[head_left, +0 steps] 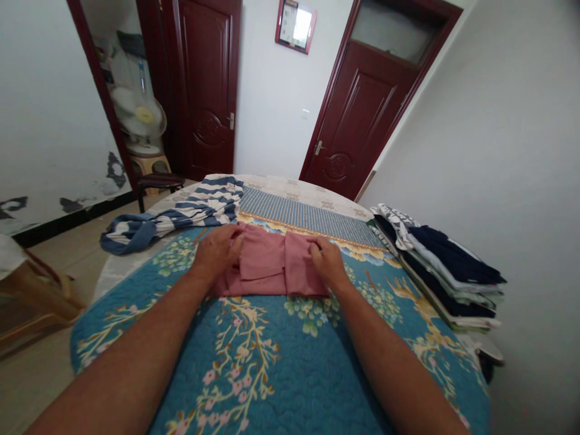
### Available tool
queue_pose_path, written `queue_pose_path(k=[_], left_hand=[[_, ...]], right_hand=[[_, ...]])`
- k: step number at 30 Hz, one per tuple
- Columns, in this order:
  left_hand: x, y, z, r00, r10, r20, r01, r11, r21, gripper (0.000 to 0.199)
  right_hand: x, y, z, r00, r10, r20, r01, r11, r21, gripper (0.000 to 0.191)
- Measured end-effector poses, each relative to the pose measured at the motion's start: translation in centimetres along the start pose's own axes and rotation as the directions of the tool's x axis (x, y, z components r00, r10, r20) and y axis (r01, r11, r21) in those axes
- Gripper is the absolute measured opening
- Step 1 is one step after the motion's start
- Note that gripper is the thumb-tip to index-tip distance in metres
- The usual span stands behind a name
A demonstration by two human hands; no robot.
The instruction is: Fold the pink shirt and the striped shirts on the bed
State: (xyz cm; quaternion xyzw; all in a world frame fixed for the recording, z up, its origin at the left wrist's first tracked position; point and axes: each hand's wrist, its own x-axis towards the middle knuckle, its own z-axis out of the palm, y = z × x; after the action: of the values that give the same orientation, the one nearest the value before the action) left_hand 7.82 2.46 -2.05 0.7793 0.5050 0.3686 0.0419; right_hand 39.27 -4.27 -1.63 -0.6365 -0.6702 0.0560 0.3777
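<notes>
A folded pink garment [265, 260] lies across the middle of the quilted teal floral cover [290, 356], its layers overlapping; I cannot tell which kind of garment it is. My left hand [218, 254] is closed on its left end, with the fingers bent over the cloth. At the opposite end, my right hand [327, 261] grips the right fold, the thumb on top and the other fingers mostly hidden along the outer side. Beyond my left hand lies a crumpled blue-and-white striped garment [194, 208].
A stack of folded clothes [444, 272] rests at the table's right edge by the wall. Left of the table are a wooden chair [36, 290] and a low stool [161, 181]. A fan [138, 112] and two dark red doors [206, 84] are at the back.
</notes>
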Motion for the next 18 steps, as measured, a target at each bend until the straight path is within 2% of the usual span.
queue_pose_path(k=[1, 3, 6, 9, 12, 15, 16, 18], left_hand=[[-0.3, 1.3, 0.1, 0.997, 0.075, -0.002, -0.075, 0.997, -0.032, 0.032], [-1.3, 3.9, 0.8, 0.971, 0.236, 0.035, -0.231, 0.966, -0.112, 0.031], [-3.2, 7.2, 2.3, 0.885, 0.432, 0.175, -0.392, 0.893, -0.223, 0.032], [-4.6, 8.6, 3.7, 0.8, 0.513, 0.311, -0.463, 0.858, -0.223, 0.039], [-5.2, 8.6, 4.1, 0.766, 0.53, 0.363, -0.483, 0.848, -0.218, 0.052], [-5.1, 8.6, 4.2, 0.769, 0.525, 0.365, -0.435, 0.848, -0.301, 0.047], [-5.1, 8.7, 4.3, 0.792, 0.498, 0.353, -0.391, 0.858, -0.333, 0.043], [-4.7, 8.9, 5.1, 0.886, 0.354, 0.298, -0.234, 0.899, -0.37, 0.039]], right_hand=[[-0.3, 0.9, -0.3, 0.998, -0.045, -0.037, 0.042, 0.997, -0.069, 0.038], [-1.2, 2.6, -0.2, 0.991, -0.13, -0.016, 0.125, 0.979, -0.163, 0.039], [-2.8, 4.4, 1.6, 0.979, -0.193, 0.064, 0.202, 0.958, -0.204, 0.045], [-3.8, 5.1, 3.3, 0.984, -0.164, 0.074, 0.176, 0.961, -0.215, 0.049], [-4.0, 5.3, 3.8, 0.99, -0.127, 0.063, 0.137, 0.973, -0.187, 0.05], [-3.6, 5.6, 3.4, 0.992, -0.113, 0.051, 0.118, 0.987, -0.112, 0.051], [-3.5, 5.7, 3.3, 0.993, -0.111, 0.045, 0.115, 0.99, -0.084, 0.052], [-3.2, 5.7, 3.1, 0.994, -0.105, 0.029, 0.106, 0.994, -0.04, 0.052]])
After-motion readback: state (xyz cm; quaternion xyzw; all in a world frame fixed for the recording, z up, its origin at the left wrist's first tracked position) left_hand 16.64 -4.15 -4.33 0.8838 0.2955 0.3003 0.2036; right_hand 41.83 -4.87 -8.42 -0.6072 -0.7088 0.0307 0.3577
